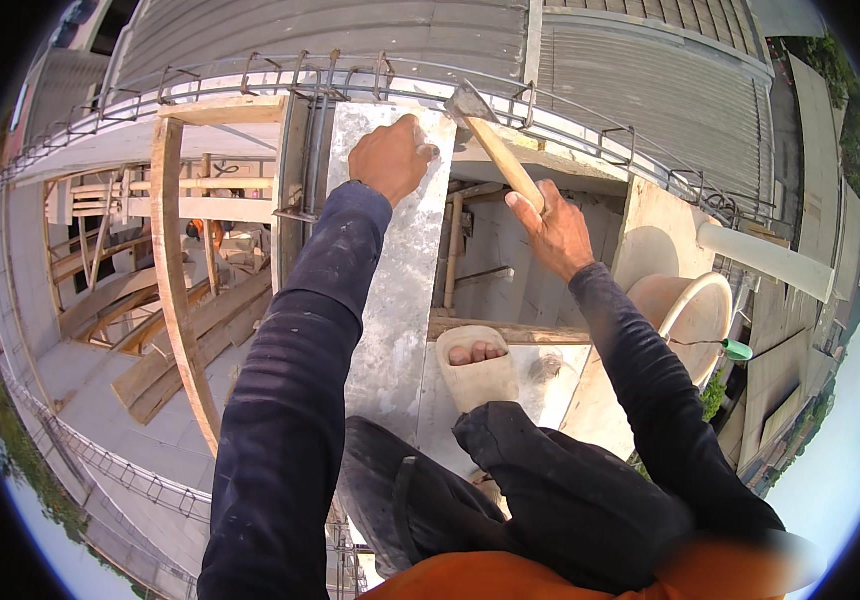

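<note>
Timber frame: upright-edged pieces of wood [172, 250] stand well to the left of the left hand, joined at the far end by a short crosspiece.
Loose planks: several long boards [195, 340] lie lower down, seen through that frame, well left of the left hand.
Steel bars: thin dark rods [317, 160] run just left of the left hand, and more rods cross beyond both hands.
Left hand: the hand [390, 160] is curled, knuckles up, over the far part of the pale board; whether its fingers pinch anything, I cannot tell.
Pale board: a long, stained panel [390, 280] lies under the left hand and stretches back toward the body.
Foot: a foot in a pale sandal [475, 370] rests nearer the body, between the two hands.
Hammer: its wooden handle [502, 160] slants away from the right hand, the metal head raised beyond it, to the right of the left hand.
Right hand: this hand [558, 235] is wrapped around the handle's near end, well apart from the left.
Round container: a pale, rimmed vessel [655, 298] sits right of the right hand, nearer the body.
White pipe: a pale tube [765, 260] lies farther right of the right hand.
</note>
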{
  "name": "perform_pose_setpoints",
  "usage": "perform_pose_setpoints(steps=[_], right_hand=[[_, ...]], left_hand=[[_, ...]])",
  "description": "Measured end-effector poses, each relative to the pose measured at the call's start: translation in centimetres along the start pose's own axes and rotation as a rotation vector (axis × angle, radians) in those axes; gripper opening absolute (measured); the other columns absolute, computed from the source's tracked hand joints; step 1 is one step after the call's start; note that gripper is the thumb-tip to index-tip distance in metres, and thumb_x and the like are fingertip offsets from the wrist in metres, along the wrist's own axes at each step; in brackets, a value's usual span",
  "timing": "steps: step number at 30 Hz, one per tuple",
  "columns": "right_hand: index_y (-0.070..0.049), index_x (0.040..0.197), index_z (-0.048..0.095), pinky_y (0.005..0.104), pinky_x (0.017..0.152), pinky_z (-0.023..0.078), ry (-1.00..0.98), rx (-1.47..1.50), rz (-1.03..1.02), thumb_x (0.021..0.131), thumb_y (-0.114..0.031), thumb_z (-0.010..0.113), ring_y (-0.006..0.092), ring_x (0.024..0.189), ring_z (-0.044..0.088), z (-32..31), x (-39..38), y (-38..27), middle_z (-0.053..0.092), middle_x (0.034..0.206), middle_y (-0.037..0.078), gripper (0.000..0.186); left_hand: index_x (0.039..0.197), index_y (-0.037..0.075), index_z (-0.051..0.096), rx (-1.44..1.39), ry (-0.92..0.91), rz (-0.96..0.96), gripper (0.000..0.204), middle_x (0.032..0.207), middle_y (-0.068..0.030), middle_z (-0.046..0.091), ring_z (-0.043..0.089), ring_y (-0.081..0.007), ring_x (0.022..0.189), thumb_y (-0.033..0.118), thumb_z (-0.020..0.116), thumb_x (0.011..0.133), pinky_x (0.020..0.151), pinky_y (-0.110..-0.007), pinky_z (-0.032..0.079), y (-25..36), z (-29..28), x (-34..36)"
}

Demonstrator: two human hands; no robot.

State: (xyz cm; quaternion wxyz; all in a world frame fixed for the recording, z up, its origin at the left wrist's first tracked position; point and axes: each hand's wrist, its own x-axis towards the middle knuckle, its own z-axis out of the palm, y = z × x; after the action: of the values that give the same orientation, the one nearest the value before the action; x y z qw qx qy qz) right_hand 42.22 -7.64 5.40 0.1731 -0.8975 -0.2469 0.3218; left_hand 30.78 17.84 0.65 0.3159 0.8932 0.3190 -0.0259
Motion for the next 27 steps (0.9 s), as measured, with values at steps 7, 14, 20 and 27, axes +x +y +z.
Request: perform_pose_setpoints(steps=[7, 14, 20, 27], right_hand=[[-0.003, 0.112, 0.059, 0.0528, 0.074, 0.056, 0.194, 0.248, -0.303, 0.103, -0.067, 0.06, 0.0429, 0.08, 0.074, 1.0, -2.4, -0.8, 0.072, 0.08, 0.024, 0.065], [-0.003, 0.111, 0.058, 0.0499, 0.075, 0.056, 0.028, 0.035, -0.112, 0.102, -0.066, 0.062, 0.0426, 0.084, 0.073, 0.3, -1.4, -1.5, 0.071, 0.085, 0.024, 0.064], [-0.002, 0.108, 0.058, 0.0509, 0.074, 0.055, 0.146, 0.066, -0.204, 0.103, -0.067, 0.06, 0.0455, 0.083, 0.073, 1.3, -0.8, 1.0, 0.071, 0.083, 0.025, 0.065], [0.0, 0.107, 0.059, 0.0536, 0.076, 0.056, 0.154, 0.078, -0.194, 0.102, -0.07, 0.059, 0.0459, 0.081, 0.073, 0.3, -1.2, -1.7, 0.072, 0.082, 0.026, 0.071]], left_hand=[[0.115, 0.004, 0.073, 0.032, -0.035, -0.029, 0.043, 0.1, -0.0195, 0.079, 0.076, -0.0399, 0.098, 0.04, 0.081, 0.092, 0.087, -0.051, 0.058, -0.5, -0.5, 0.1], [0.114, 0.007, 0.074, 0.032, -0.029, -0.037, 0.042, 0.101, -0.0183, 0.08, 0.076, -0.0398, 0.098, 0.041, 0.081, 0.091, 0.087, -0.05, 0.058, -0.7, 0.1, 0.4], [0.108, 0.008, 0.074, 0.024, -0.06, -0.031, 0.039, 0.1, -0.0175, 0.08, 0.076, -0.0379, 0.097, 0.042, 0.082, 0.091, 0.087, -0.05, 0.058, 0.0, -0.2, 0.5], [0.103, 0.008, 0.074, 0.018, -0.064, -0.049, 0.035, 0.097, -0.0166, 0.08, 0.076, -0.0368, 0.096, 0.041, 0.082, 0.091, 0.087, -0.049, 0.057, -0.6, -0.9, 0.3]])
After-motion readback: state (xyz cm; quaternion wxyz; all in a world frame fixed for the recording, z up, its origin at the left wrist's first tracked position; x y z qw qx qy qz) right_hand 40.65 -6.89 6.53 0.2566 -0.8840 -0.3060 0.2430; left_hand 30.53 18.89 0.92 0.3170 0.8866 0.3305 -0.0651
